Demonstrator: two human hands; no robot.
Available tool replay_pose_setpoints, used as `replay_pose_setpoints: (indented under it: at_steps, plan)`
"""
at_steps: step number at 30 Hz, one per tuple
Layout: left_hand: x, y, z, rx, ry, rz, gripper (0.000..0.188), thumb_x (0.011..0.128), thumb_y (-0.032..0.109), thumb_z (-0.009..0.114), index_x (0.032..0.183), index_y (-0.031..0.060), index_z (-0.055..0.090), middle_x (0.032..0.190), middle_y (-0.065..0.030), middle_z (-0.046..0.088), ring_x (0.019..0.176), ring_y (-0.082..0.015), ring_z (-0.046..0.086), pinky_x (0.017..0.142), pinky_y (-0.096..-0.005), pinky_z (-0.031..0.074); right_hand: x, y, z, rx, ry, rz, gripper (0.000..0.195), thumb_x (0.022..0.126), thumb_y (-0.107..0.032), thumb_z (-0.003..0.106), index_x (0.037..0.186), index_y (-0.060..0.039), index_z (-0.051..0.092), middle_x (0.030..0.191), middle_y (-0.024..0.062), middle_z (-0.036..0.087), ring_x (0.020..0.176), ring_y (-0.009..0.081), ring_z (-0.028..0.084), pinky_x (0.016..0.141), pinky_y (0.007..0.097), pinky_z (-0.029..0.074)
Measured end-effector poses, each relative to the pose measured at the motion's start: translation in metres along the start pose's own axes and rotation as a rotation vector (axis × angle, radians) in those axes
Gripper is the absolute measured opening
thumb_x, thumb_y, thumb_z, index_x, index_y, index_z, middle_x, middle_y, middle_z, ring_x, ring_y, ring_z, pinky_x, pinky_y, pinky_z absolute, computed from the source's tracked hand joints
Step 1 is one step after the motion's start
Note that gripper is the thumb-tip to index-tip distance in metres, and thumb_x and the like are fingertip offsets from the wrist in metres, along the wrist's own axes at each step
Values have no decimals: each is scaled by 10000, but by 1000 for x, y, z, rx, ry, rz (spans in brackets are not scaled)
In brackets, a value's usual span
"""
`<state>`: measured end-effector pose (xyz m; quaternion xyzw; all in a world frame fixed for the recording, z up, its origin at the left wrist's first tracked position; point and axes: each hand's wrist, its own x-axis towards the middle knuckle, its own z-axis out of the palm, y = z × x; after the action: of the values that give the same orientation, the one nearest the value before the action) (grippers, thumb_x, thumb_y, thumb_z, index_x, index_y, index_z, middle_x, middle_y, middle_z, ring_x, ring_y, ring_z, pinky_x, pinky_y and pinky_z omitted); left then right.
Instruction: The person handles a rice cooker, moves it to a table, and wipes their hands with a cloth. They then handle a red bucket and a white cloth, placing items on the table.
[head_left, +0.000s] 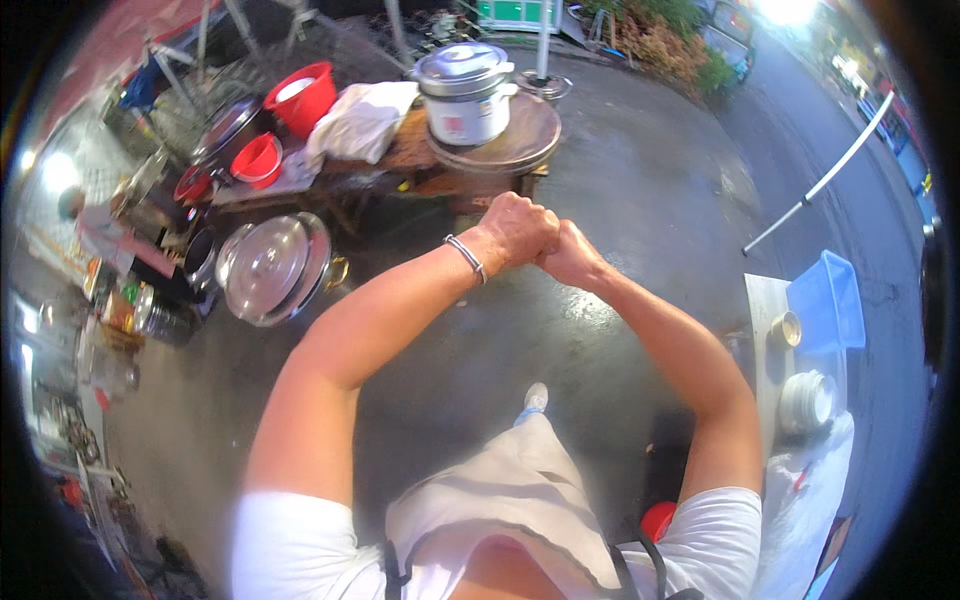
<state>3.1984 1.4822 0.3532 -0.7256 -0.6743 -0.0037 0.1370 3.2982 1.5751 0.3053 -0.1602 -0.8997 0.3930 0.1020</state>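
Note:
Both fists meet in front of me at chest height, above the wet dark floor. My left hand (516, 231), with a metal bangle (466, 259) at its wrist, is closed, knuckles up. Pressed against its side is my right hand (571, 257), fingers also curled in. No object shows in either hand, though the palms are hidden. Beyond them, a wooden bench (409, 142) carries a large round board (529, 139) with a white rice cooker (466, 94) under a metal lid. A pale apron (499, 480) covers my front.
On the bench's left are a white cloth (364, 120), a red bucket (301, 97) and a red basin (257, 160). Large metal lids (274, 266) stand near it. At right, a table (765, 300) holds a blue crate (829, 304) and stacked plates (806, 401). Another person (112, 232) stands far left.

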Motion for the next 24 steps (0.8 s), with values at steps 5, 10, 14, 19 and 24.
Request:
replay_pose_setpoints:
  at_steps: [5, 10, 14, 19, 24]
  plan:
    - [152, -41, 80, -252, -37, -251, 135, 720, 178, 561, 777, 65, 605, 728, -189, 639, 717, -335, 644, 641, -420, 505, 84, 87, -95, -347, 66, 188, 185, 712, -156, 615, 856, -41, 619, 813, 200, 638, 806, 374, 609, 692, 436, 481]
    - [265, -70, 138, -408, -106, -371, 180, 706, 192, 591, 820, 52, 600, 792, -189, 641, 794, -364, 625, 698, -434, 497, 154, 182, -145, -503, 189, 150, 206, 715, -170, 599, 872, -40, 568, 774, 196, 638, 783, 356, 624, 681, 436, 479]
    - [321, -91, 170, -551, -95, -496, 234, 654, 205, 662, 849, 78, 633, 847, -182, 649, 819, -349, 631, 718, -423, 511, 200, 228, -173, -634, 240, 59, 184, 720, -173, 585, 837, -53, 509, 701, 176, 628, 712, 349, 628, 626, 444, 473]
    - [358, -120, 197, -667, -83, -556, 221, 657, 161, 627, 840, 38, 629, 833, -209, 639, 821, -370, 619, 714, -440, 498, 244, 256, -189, -693, 269, -20, 137, 730, -162, 559, 814, -70, 501, 662, 159, 624, 654, 338, 628, 579, 440, 471]
    - [372, -140, 201, -763, -65, -565, 236, 670, 135, 589, 868, 10, 614, 850, -233, 627, 853, -391, 600, 710, -443, 480, 271, 263, -194, -741, 283, -10, 99, 767, -158, 539, 818, -83, 498, 640, 136, 622, 635, 330, 626, 561, 431, 468]
